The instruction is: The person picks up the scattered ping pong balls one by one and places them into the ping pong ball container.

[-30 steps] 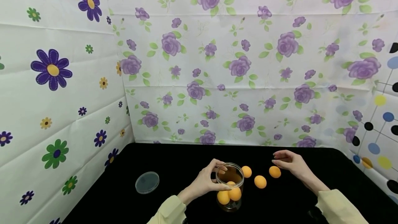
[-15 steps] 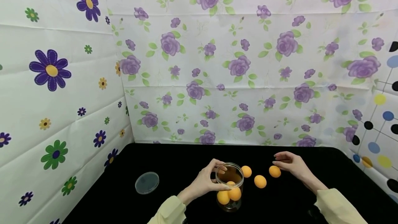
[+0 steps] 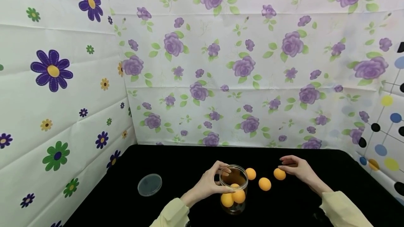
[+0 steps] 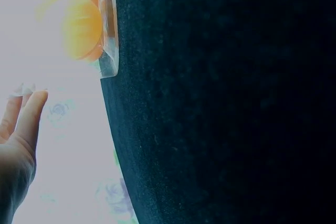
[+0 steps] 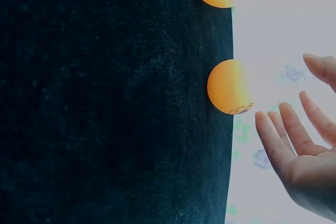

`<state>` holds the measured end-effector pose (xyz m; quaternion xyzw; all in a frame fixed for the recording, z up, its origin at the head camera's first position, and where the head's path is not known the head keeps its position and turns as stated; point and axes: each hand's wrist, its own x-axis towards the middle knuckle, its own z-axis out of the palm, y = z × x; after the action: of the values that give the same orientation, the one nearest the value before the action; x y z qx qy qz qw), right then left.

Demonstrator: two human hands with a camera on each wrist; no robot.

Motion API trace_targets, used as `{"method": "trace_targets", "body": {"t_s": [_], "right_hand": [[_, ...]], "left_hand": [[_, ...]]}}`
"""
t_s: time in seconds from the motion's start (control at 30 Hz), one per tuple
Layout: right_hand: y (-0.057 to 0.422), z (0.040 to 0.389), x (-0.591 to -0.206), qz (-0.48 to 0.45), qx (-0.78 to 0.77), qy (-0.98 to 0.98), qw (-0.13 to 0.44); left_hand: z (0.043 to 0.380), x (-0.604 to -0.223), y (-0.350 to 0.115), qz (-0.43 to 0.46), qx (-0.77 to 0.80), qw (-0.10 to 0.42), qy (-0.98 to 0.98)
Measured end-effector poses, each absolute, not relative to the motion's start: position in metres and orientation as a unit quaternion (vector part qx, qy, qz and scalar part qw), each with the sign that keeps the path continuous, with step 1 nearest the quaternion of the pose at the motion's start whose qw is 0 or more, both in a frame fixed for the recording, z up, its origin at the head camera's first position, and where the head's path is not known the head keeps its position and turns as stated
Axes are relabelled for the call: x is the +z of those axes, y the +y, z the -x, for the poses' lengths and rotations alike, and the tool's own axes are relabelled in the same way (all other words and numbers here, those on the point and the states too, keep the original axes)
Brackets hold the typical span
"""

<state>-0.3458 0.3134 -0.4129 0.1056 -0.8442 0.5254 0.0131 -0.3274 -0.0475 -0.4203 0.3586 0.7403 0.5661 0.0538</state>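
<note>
Orange, the rightmost table-tennis ball [image 3: 279,174] is not yet held: the relaxed, empty right hand [image 3: 300,169] has dipped slightly nearer; the left hand [image 3: 209,183] grips the clear jar [image 3: 234,209].

round orange balls [image 3: 264,184], one with dark print [image 5: 241,109]; a clear cylindrical jar [image 3: 236,177]; a black, fabric-covered tabletop [image 3: 180,164]; pale yellow cloth sleeves [image 3: 344,208]; a white rear backdrop sheet [image 3: 227,59] patterned with purple roses [image 3: 244,66] and green leaves [image 3: 257,77].
</note>
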Motion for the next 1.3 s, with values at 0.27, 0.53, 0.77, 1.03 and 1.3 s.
{"method": "trace_targets", "body": {"t_s": [0.27,0.53,0.77,1.03,1.3], "right_hand": [[0.313,0.346,-0.417,-0.101,0.517,-0.849,0.024],[0.314,0.347,-0.422,-0.099,0.488,-0.867,0.023],[0.314,0.347,-0.423,-0.102,0.487,-0.867,0.016],[0.314,0.351,-0.43,-0.108,0.481,-0.87,0.022],[0.311,0.352,-0.43,-0.115,0.48,-0.869,0.023]], "left_hand": [[0.327,-0.42,-0.048,-0.357,0.568,0.058,0.739],[0.327,-0.419,-0.048,-0.358,0.567,0.058,0.739],[0.327,-0.42,-0.047,-0.357,0.57,0.055,0.738],[0.327,-0.42,-0.048,-0.357,0.571,0.061,0.737],[0.328,-0.42,-0.049,-0.36,0.574,0.065,0.733]]}}
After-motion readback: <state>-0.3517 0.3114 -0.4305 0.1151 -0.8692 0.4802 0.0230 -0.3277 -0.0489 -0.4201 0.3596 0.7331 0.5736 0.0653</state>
